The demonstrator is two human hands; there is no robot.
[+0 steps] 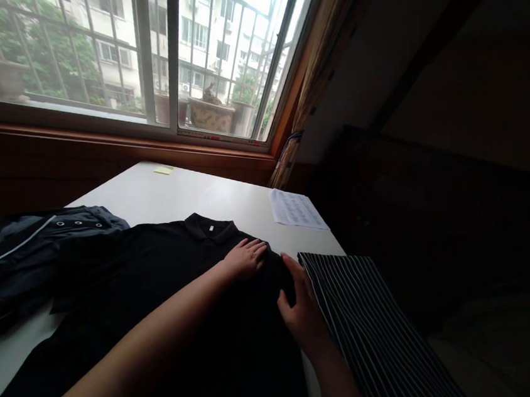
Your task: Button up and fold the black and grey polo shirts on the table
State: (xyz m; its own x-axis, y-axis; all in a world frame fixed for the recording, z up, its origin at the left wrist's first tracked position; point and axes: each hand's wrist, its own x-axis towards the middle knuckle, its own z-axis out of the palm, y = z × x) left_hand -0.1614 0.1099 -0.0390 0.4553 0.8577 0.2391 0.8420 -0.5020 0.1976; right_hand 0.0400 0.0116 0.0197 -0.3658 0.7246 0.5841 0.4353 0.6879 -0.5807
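A black polo shirt lies spread out on the white table, its collar toward the window and a small pale label inside the neck. My left hand rests flat on the shirt just right of the collar, fingers stretched out. At the shirt's right edge, near the shoulder, my right hand is curved with thumb and fingers apart. Nothing shows between them. The sleeve on that side is hard to make out in the dark cloth. My left forearm covers part of the shirt's front.
Dark trousers or shorts with metal eyelets lie bunched at the left. A striped dark cloth hangs over the table's right side. Printed sheets and a yellow sticky note lie toward the back. Beyond is a barred window with a tied curtain.
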